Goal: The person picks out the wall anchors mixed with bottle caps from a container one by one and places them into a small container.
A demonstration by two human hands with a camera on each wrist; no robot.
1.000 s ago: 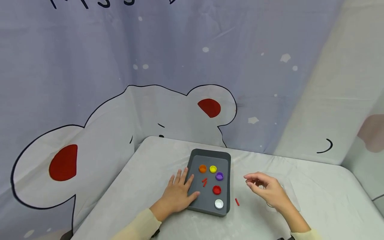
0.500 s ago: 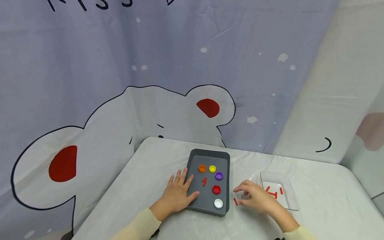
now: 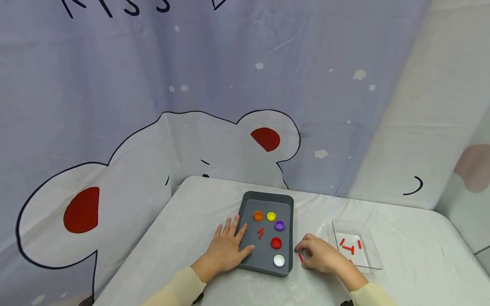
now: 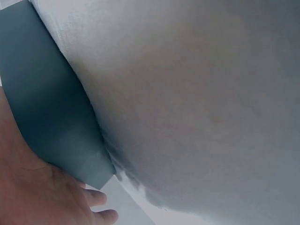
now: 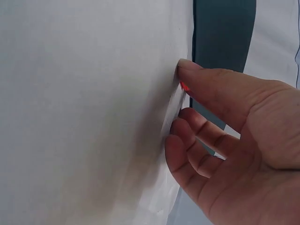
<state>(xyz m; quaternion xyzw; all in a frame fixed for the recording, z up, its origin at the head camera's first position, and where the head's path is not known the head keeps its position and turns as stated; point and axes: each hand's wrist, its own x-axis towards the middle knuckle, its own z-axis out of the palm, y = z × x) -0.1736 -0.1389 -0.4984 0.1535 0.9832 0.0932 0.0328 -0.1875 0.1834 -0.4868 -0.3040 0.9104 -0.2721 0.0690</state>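
My left hand (image 3: 226, 250) lies with fingers spread over the left rim of a dark grey tray (image 3: 250, 259). Its fingers also show below the tray wall (image 4: 56, 103) in the left wrist view. To the tray's right, my right hand (image 3: 323, 255) is down at the table, thumb and forefinger apart on either side of a small red stick (image 3: 300, 258). In the right wrist view, a bit of red shows by the thumb (image 5: 211, 84), with the other fingers curved. Two more red sticks (image 3: 261, 233) lie inside the tray.
In the tray sit round caps: orange (image 3: 258, 216), yellow (image 3: 271, 216), purple (image 3: 279, 225), red (image 3: 276, 243) and white (image 3: 279, 261). A clear box (image 3: 373, 244) with several red sticks stands behind my right hand. A printed curtain (image 3: 214, 63) hangs behind the white-covered table (image 3: 206, 195).
My right hand has moved left and down from above the clear box to the red stick on the table, bringing the box into sight. My left hand stays in place on the tray.
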